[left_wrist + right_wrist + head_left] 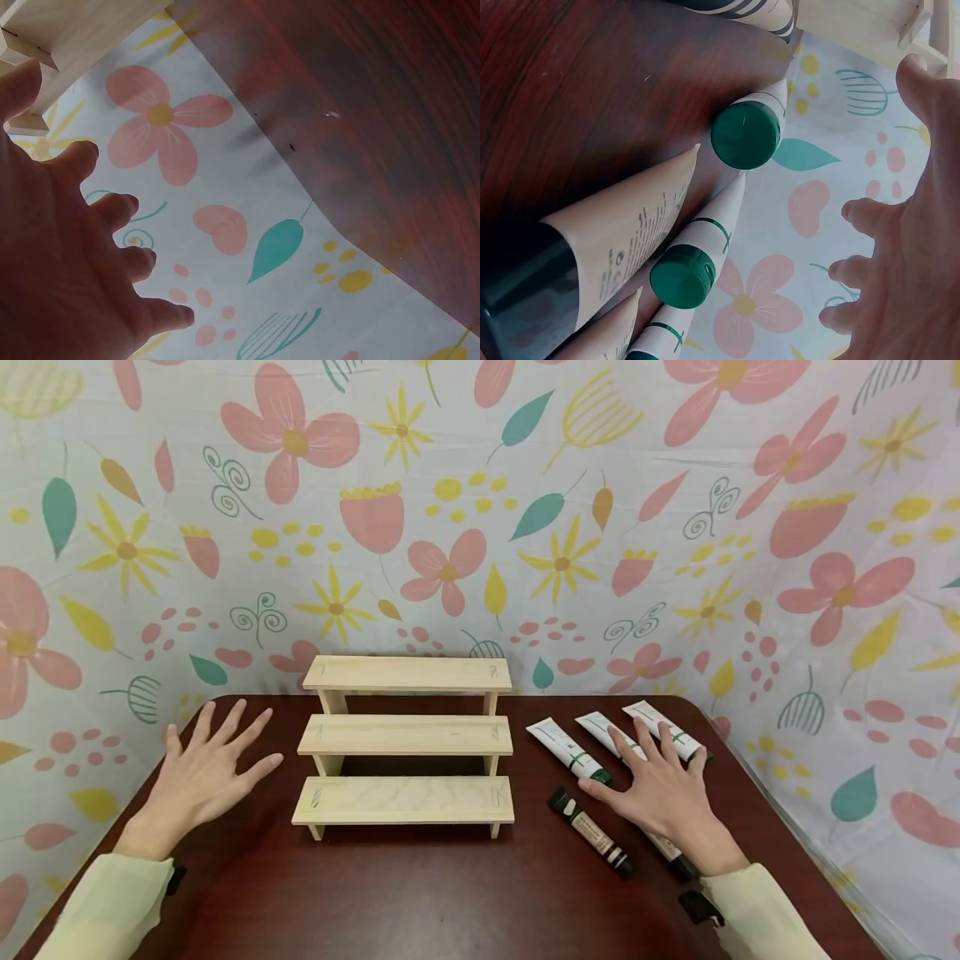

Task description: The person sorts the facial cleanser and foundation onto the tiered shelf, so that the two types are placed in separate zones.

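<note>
My left hand (pixel 198 781) is held out with spread fingers left of a three-step wooden rack (pixel 405 797), holding nothing. In the left wrist view its fingers (pixel 112 210) point toward the patterned cloth. On the right, my right hand (pixel 663 789) hovers with fingers spread over several squeeze tubes. A white tube with a green cap (pixel 566 748) lies left of it; a second white tube (pixel 600 727) and a third (pixel 663 727) are partly behind its fingers. A beige tube with black ends (pixel 592 831) lies nearer, and another beige tube (pixel 667 847) is partly hidden under the hand.
The dark red wooden table (pixel 420 893) has a floral cloth (pixel 450 527) hanging behind and beside it. In the right wrist view, a large beige tube (pixel 630 232) with a black cap lies close to the camera, beside the green caps (pixel 745 135).
</note>
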